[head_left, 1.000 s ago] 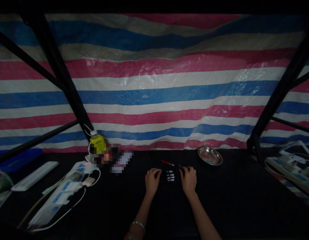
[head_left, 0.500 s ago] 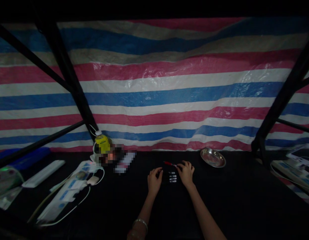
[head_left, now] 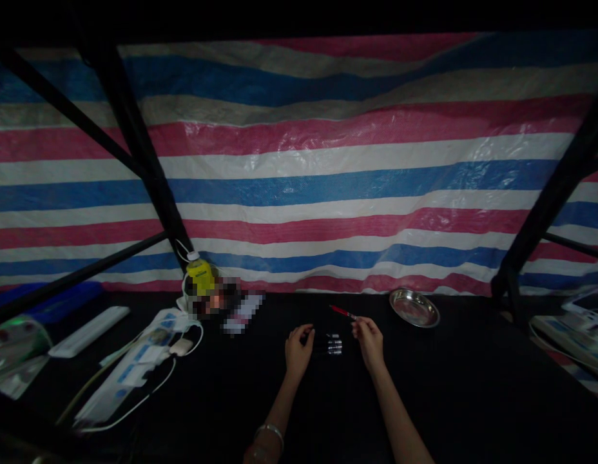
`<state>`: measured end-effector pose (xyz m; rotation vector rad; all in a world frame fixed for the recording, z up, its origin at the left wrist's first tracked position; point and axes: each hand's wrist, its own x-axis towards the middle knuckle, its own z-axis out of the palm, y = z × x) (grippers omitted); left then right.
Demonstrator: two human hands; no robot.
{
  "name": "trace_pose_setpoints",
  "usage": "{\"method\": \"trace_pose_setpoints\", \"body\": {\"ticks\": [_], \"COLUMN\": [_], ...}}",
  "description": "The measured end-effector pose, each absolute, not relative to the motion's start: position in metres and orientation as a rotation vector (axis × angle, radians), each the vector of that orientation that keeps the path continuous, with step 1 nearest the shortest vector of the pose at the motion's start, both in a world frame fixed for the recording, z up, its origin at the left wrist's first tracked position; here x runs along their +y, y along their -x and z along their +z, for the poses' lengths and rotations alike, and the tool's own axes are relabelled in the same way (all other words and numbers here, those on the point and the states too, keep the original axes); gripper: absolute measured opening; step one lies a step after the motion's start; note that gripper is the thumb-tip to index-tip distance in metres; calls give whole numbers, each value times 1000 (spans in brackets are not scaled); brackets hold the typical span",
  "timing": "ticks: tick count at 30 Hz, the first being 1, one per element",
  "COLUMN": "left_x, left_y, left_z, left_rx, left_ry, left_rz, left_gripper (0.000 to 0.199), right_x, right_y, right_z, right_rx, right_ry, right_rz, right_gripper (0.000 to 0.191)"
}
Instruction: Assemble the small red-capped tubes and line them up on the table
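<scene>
My right hand [head_left: 368, 339] pinches a thin red-tipped pen [head_left: 342, 312] and holds it just above the black table, its red end pointing up and to the left. My left hand [head_left: 299, 348] rests curled on the table, its fingers at the dark end of a short row of small pens with silver tips [head_left: 332, 344] that lie between my two hands. Whether the left hand grips one of them is not visible in the dim light.
A round metal dish [head_left: 414, 307] sits to the right near the striped tarp wall. On the left lie a white power strip with cables [head_left: 129, 377], a yellow bottle [head_left: 201, 278] and a white bar [head_left: 89, 331]. Black frame posts [head_left: 149, 180] stand at both sides.
My right hand has taken hold of the red-tipped pen and lifted it off the table. The left hand stays by the row of pens. The camera has tilted slightly.
</scene>
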<state>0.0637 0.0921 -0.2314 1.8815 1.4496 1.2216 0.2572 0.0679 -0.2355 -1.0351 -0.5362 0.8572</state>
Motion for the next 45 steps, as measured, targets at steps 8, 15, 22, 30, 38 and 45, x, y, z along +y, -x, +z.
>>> {"method": "trace_pose_setpoints", "body": {"ticks": [8,15,22,30,38,45], "left_x": [93,93,90,86,90,97], "left_y": [-63,-64,-64,-64,-64,-64], "left_z": [-235,-235,-230,-225,-229,-233], "left_rx": [1377,1339,1317,1219,1183,1223], "left_ry": [-1747,-1711,-1663,-1610,-1593,-1558], "left_rz": [1314,1345,1332,1274,1277,1278], "left_gripper": [35,39,42,42,38,31], "right_x": [66,64,58,54,59,52], "right_y": [-256,-256,-246,-239,-236,-251], "right_z": [-224,-222,-221,-220,-226,-227], "right_rx": [-160,-218,-530,-718,-820,-893], "right_ry": [519,589,851,884,993,1356], "right_rz": [1406,1427,1391,1416,1235,272], "right_gripper": [8,4,19,33,41,35]}}
